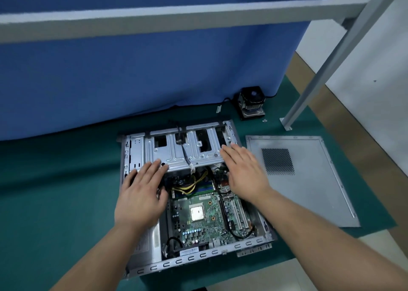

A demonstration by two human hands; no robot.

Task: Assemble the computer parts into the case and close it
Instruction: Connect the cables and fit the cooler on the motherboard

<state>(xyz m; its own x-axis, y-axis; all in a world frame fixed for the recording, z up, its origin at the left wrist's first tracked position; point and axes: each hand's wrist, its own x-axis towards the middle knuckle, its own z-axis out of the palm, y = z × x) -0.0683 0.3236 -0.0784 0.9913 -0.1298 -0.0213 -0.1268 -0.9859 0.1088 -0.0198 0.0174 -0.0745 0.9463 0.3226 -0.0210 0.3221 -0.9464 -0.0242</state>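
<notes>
Your left hand (141, 193) and right hand (245, 173), both flat and grasping nothing, rest on the silver sheet-metal drive cage (185, 149) at the far end of the open grey steel computer case (198, 253) on the green-matted desk (55, 191). Press evenly on both corners, keeping the yellow-and-black cable bundle (187, 187) unpinched. The case's long axis runs away from you; the perforated grey side panel (309, 180) lies just right.

Drive cage (189, 149) roofs far half of case (198, 255); yellow cables (187, 185) crowd gap beneath. Motherboard (198, 215) area open from above.
</notes>
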